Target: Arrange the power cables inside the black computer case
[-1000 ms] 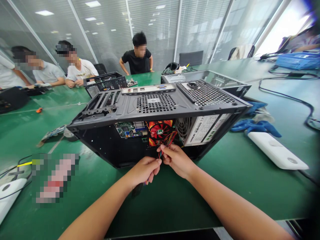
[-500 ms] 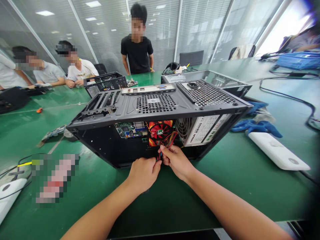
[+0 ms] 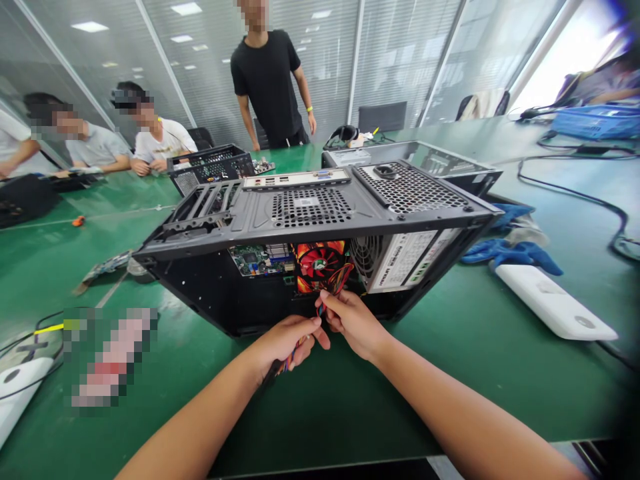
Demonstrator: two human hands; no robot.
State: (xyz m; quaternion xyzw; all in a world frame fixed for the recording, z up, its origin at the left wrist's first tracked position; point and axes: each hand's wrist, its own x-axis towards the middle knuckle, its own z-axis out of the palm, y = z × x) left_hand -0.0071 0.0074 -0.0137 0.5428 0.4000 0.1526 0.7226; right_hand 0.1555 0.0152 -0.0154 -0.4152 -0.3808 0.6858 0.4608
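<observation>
While working at the near, open side of the computer case [image 3: 310, 207], holds a bunch of coloured wires [image 3: 341, 277] with both hands. Left hand [image 3: 287, 343]: closed around the loose end of the bunch, with red and blue strands poking out under the fingers. Right hand [image 3: 353, 320]: pinched shut on the same wires, a bit farther in and to the right, just below the red fan [image 3: 317, 260]. Place of the wires: from inside the case, past the fan, down and out to the near edge, just above the green table [image 3: 450, 360]. Looks like the step of sorting the wire bunch or pulling it free of the case. Seems only partly done, with the far end of the bunch inside the case. Next move calls for a soft, slow pull toward the near side, with the strands kept away from the fan blades and from the silver power box [image 3: 400, 257] on the right. Calls too for a steady case, so no hard tugs. Far off, past the case: a person in a black shirt [image 3: 267, 80]. On the right: blue gloves [image 3: 510, 253] and a white flat thing [image 3: 555, 303].
</observation>
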